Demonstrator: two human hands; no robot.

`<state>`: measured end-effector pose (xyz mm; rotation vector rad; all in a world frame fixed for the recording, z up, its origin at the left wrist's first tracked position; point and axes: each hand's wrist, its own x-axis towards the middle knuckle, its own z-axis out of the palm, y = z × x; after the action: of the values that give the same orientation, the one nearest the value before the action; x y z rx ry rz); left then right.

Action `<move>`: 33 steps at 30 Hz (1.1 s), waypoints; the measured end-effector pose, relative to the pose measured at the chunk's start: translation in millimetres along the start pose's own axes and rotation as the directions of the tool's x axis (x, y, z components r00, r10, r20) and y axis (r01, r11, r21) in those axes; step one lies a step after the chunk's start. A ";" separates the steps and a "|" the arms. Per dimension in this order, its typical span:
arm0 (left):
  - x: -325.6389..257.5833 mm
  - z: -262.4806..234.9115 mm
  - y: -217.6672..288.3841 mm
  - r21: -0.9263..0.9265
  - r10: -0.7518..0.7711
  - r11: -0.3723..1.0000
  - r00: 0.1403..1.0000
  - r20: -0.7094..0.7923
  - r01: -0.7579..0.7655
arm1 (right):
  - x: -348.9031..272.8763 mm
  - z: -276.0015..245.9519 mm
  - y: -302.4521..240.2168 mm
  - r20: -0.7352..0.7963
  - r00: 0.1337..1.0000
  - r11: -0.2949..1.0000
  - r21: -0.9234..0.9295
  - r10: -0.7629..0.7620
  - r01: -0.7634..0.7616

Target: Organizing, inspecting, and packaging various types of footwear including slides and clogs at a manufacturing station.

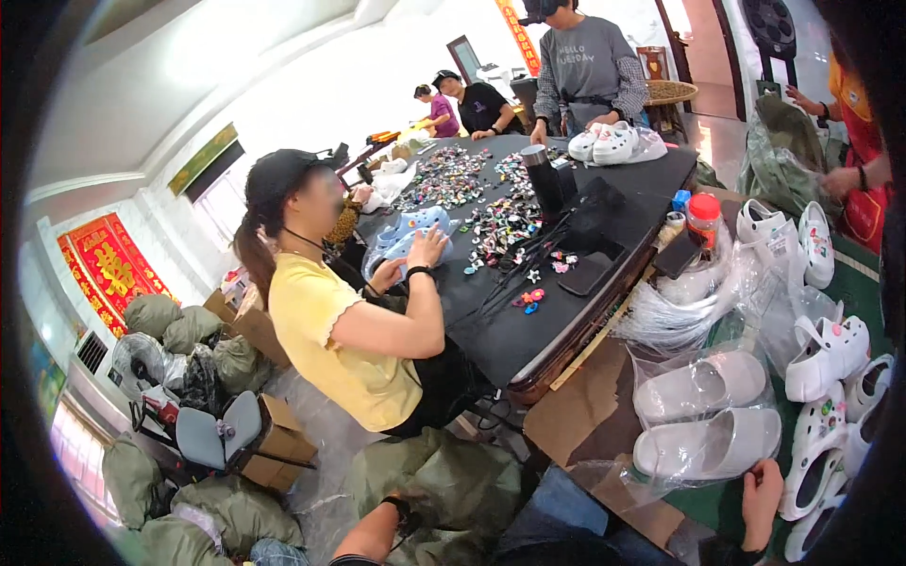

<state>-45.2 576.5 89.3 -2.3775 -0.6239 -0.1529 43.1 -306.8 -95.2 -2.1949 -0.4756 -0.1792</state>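
Observation:
My right hand (761, 494) is at the near edge of the right-hand table, its fingers curled beside a pair of white slides (708, 443) in a clear plastic bag (604, 476). Whether it pinches the bag's edge is hard to see. To its right, white clogs (816, 453) with colourful charms stand in a row. Low in the middle, my left hand (410, 496) reaches to a bulging olive-green sack (453, 476). A dark band circles that wrist, and its fingers are hidden against the sack.
A co-worker in yellow (349, 349) handles light-blue clogs (411, 231) at a black table (510, 330) strewn with small charms. White plastic strips (675, 316) and a red-lidded jar (702, 222) lie ahead. Other people stand around. Sacks (236, 509) and a chair (219, 434) fill the left floor.

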 end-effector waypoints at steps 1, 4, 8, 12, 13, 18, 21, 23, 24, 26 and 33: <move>-82.8 64.6 69.5 -0.260 0.045 0.966 0.989 0.140 -0.008 | -7.9 -13.6 -0.9 -0.031 0.998 0.996 -0.072 0.049 -0.051; -383.0 78.6 176.4 -0.712 0.237 0.659 0.833 0.500 0.240 | -29.9 -39.6 7.0 -0.044 0.991 0.980 -0.154 0.122 -0.128; -530.7 -20.3 177.1 -0.822 0.364 0.384 0.749 0.554 0.421 | -11.4 -19.1 6.0 0.002 1.000 0.992 -0.124 -0.020 0.020; -433.4 -158.3 171.2 -0.716 0.463 0.693 0.816 0.346 -0.089 | -13.7 -25.0 -0.7 0.027 1.000 0.993 -0.118 0.003 0.000; -410.0 -204.1 165.9 -0.511 0.463 0.848 0.667 0.584 -0.142 | -14.7 -24.4 -0.1 0.031 0.999 0.994 -0.113 0.008 -0.005; -413.0 -256.7 114.1 -0.176 -0.055 0.969 0.843 0.535 0.174 | -8.1 -21.9 -14.9 0.124 0.989 0.995 -0.072 0.077 -0.069; -403.1 -312.1 102.4 -0.172 -0.140 0.967 0.955 0.263 0.189 | -12.3 -23.8 -13.2 0.113 0.989 0.995 -0.040 0.097 -0.093; -393.5 -349.3 104.9 -0.174 -0.173 0.964 0.970 0.170 0.203 | -17.0 -31.7 -2.8 0.092 0.992 0.995 -0.068 0.085 -0.079; -389.5 -364.1 107.1 -0.198 -0.151 0.966 0.985 0.083 0.165 | -19.3 -32.7 2.5 0.082 0.992 0.993 -0.075 0.099 -0.093; -378.1 -393.6 120.2 -0.350 -0.181 0.924 0.982 -0.047 0.154 | -20.1 -36.9 13.3 0.102 0.994 0.993 -0.115 0.032 -0.020; -310.3 -440.0 188.6 -0.722 -0.085 0.687 0.979 -0.186 -0.077 | -14.0 -37.8 -15.7 0.057 0.997 0.990 -0.136 0.055 -0.047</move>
<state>-205.5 49.4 237.3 -3.0654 -0.5213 -0.7756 25.5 -331.5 -64.4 -2.3474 -0.4520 -0.1197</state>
